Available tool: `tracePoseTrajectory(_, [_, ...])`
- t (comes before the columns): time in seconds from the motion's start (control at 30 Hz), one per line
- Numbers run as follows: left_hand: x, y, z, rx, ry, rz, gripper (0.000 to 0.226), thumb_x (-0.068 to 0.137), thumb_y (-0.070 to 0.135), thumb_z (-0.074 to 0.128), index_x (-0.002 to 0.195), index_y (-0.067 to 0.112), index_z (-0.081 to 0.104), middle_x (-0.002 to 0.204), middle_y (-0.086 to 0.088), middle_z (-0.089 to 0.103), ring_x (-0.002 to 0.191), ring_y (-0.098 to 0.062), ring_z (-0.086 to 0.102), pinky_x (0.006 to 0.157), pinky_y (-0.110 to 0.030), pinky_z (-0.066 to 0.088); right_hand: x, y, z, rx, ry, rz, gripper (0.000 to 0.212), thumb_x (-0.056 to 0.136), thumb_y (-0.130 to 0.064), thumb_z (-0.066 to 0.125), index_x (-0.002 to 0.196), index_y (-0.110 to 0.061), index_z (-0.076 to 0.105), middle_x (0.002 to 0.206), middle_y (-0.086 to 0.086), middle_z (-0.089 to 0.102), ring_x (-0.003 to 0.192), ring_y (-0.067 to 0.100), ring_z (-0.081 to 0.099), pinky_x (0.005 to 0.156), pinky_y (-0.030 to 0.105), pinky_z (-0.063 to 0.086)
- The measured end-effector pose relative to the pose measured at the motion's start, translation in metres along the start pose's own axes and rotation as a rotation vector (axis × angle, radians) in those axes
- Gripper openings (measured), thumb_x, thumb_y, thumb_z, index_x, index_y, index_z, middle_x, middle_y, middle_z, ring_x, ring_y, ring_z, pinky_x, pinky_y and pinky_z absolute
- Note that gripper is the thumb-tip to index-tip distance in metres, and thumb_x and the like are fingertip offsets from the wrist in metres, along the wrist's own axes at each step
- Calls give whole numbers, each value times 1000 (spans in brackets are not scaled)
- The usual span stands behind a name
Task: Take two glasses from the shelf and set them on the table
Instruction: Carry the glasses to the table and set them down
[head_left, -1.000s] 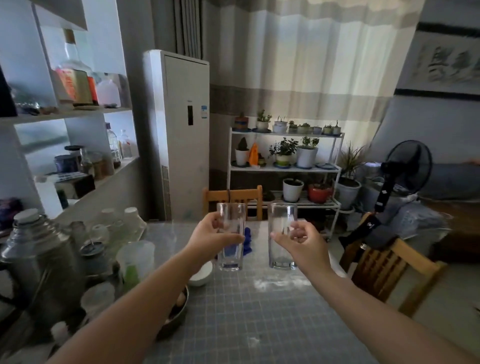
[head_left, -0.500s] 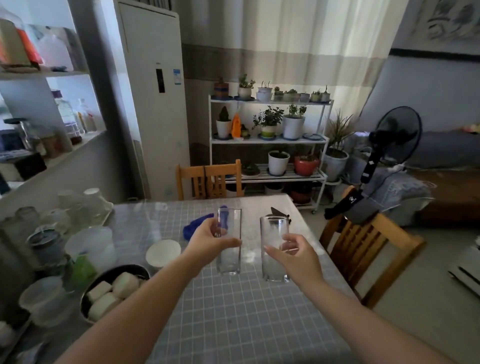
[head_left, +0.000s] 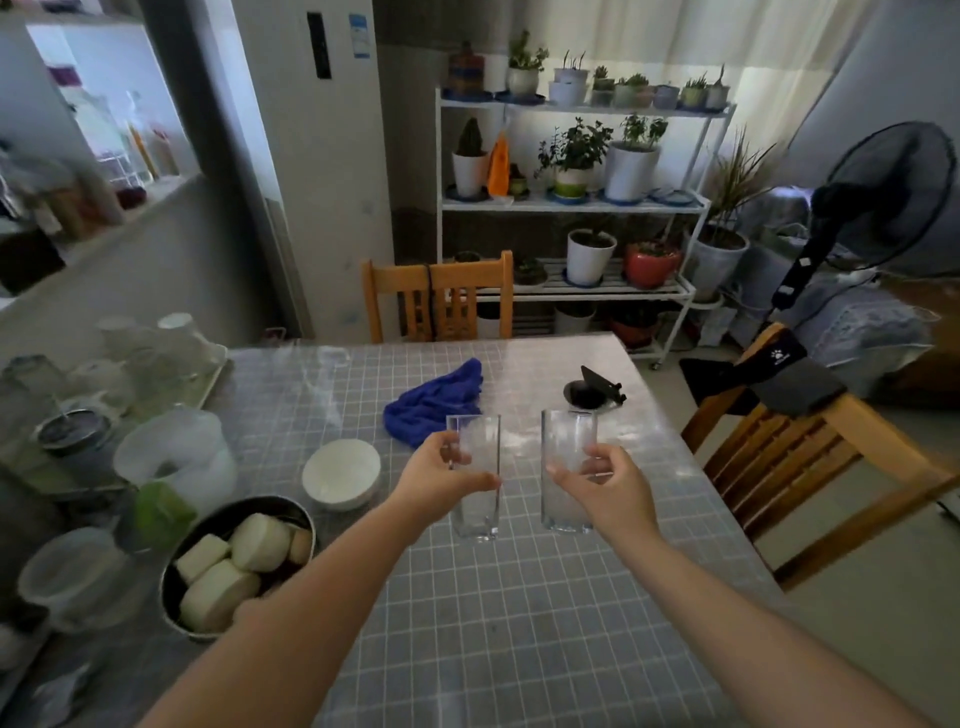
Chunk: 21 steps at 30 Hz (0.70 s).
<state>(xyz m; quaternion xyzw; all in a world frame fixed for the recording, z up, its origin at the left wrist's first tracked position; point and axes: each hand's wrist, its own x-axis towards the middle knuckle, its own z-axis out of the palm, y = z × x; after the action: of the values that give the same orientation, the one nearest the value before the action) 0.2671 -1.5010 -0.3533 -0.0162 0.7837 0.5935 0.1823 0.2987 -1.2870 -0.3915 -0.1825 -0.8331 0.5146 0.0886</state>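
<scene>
Two clear square glasses stand upright side by side over the grey checked table (head_left: 519, 623). My left hand (head_left: 441, 480) grips the left glass (head_left: 480, 514) around its middle. My right hand (head_left: 605, 491) grips the right glass (head_left: 563, 441) the same way. Both glass bases are at or just above the tablecloth; I cannot tell if they touch it. The wall shelf (head_left: 104, 223) with jars is at the far left.
A white bowl (head_left: 340, 473) and a metal bowl of pale buns (head_left: 234, 561) sit left of the glasses. A blue cloth (head_left: 431, 402) and a black phone stand (head_left: 592, 392) lie behind them. Jars and cups crowd the table's left edge. A wooden chair (head_left: 810, 467) stands at right.
My view has tilted down and both hands have lowered the glasses toward the tabletop. The shelf has slid off to the upper left.
</scene>
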Motion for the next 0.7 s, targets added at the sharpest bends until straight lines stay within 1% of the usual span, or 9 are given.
tracePoseTrajectory(0.07, [13,-12,0,-22,2,-17,79,66,16,82,133,14,39,115,-3,55,100,-17,56,75,-24,45,7,9,10,-18,-6,14,63,57,-63,74,107,-32,52,93,-13,59,82,4,58,61,27,50])
tracePoseTrajectory(0.1, [20,-17,1,-33,8,-27,81,66,15,82,134,14,39,113,-3,55,98,-17,57,74,-23,45,11,14,14,-26,-5,24,64,56,-63,74,107,-32,52,92,-14,59,81,4,58,60,27,49])
tracePoseTrajectory(0.27, [53,-44,5,-46,18,-91,84,62,19,85,133,18,39,105,5,55,94,-12,57,76,-28,46,29,38,29,-74,-49,67,62,60,-58,76,109,-30,52,92,-15,57,79,4,57,61,29,53])
tracePoseTrajectory(0.37, [74,-57,8,-19,45,-106,85,59,21,86,131,19,41,103,7,54,96,-15,58,83,-33,49,43,54,38,-93,-89,74,67,61,-57,76,115,-26,52,94,-14,56,82,4,56,62,27,51])
tracePoseTrajectory(0.43, [86,-66,10,-11,64,-110,85,60,21,86,132,20,41,105,7,55,97,-15,58,84,-34,50,53,62,46,-104,-100,71,69,61,-56,76,118,-26,52,97,-14,56,83,4,56,66,29,52])
tracePoseTrajectory(0.5, [95,-74,13,5,100,-91,81,61,23,85,130,23,41,106,9,55,97,-13,58,80,-30,50,64,69,56,-123,-99,60,69,61,-56,77,118,-26,51,98,-13,57,84,4,57,68,28,51])
tracePoseTrajectory(0.6, [107,-87,18,50,174,-33,74,61,24,85,123,28,43,109,10,56,101,-11,57,72,-18,44,79,77,73,-158,-75,21,69,62,-54,78,118,-26,50,100,-11,58,84,6,57,68,27,48])
tracePoseTrajectory(0.67, [115,-95,22,88,184,-2,74,62,22,84,123,29,43,113,9,56,103,-9,56,73,-14,41,88,82,85,-166,-70,3,70,62,-54,78,119,-25,48,104,-9,58,89,10,57,71,28,48])
tracePoseTrajectory(0.7, [119,-98,23,110,185,6,73,62,22,84,121,31,43,114,10,56,103,-8,55,74,-14,40,92,85,91,-165,-69,-1,71,62,-54,77,119,-25,47,106,-9,57,91,10,57,70,27,47])
